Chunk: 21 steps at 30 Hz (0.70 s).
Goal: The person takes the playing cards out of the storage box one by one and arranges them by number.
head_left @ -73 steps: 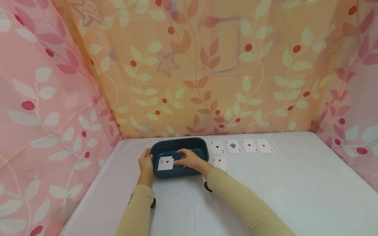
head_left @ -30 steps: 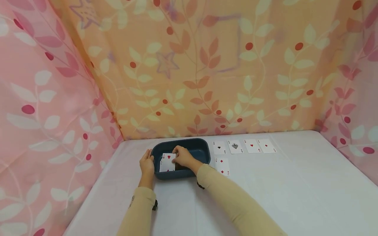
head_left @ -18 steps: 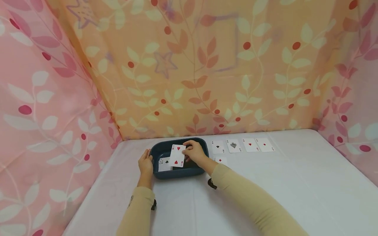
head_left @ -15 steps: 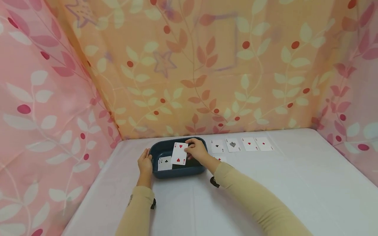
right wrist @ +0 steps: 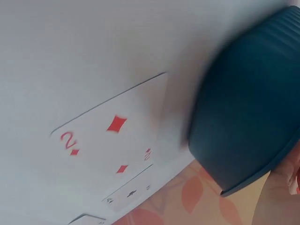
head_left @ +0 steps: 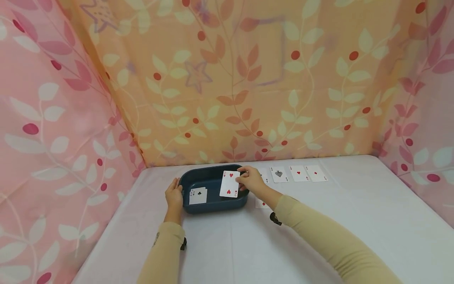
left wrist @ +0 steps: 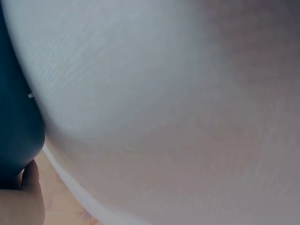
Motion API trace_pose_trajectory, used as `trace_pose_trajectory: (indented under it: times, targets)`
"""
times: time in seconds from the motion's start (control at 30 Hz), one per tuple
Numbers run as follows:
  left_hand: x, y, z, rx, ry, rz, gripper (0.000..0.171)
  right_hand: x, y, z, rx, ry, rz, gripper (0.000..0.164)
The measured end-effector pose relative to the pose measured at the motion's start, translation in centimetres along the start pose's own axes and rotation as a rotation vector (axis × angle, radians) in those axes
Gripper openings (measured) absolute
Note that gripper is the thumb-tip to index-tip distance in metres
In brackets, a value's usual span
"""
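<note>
My right hand (head_left: pixel 252 180) pinches a two of hearts playing card (head_left: pixel 228 184) by its right edge, face up, over the right part of a dark blue tray (head_left: pixel 213 208). In the tray's left part lie overlapping cards (head_left: pixel 198 196), a club card on top. My left hand (head_left: pixel 174 197) rests against the outside of the tray's left wall, fingers extended along it. The left wrist view catches its fingers (left wrist: pixel 30 180) at the tray's corner. Just right of the tray, a two of diamonds (right wrist: pixel 110 129) lies face up on the table, partly hidden by my right arm in the head view.
A row of aces lies along the table's back: clubs (right wrist: pixel 132 192), partly covered by my right hand in the head view, spades (head_left: pixel 279 174), hearts (head_left: pixel 299 173) and diamonds (head_left: pixel 315 173). The white tabletop (head_left: pixel 337 221) ends at floral curtains (head_left: pixel 220 98) behind and at both sides.
My right hand has picked the two of hearts off the cards in the tray, uncovering a club card, and carried it to the right. The left hand has stayed at the tray's side.
</note>
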State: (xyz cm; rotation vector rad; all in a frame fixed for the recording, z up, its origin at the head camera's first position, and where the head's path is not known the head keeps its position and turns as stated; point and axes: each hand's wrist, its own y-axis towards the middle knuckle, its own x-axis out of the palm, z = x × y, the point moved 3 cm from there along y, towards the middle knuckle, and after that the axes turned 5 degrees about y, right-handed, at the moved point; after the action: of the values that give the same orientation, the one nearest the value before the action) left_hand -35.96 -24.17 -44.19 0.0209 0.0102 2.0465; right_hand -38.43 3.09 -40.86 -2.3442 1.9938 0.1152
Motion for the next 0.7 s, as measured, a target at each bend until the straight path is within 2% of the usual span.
trace_pose_trajectory:
  times: [0.7]
  targets:
    - [-0.1,0.4,-0.4,-0.005,0.015,-0.002,0.051,-4.5,-1.5,0.1,0.056,0.01,0.016,0.042]
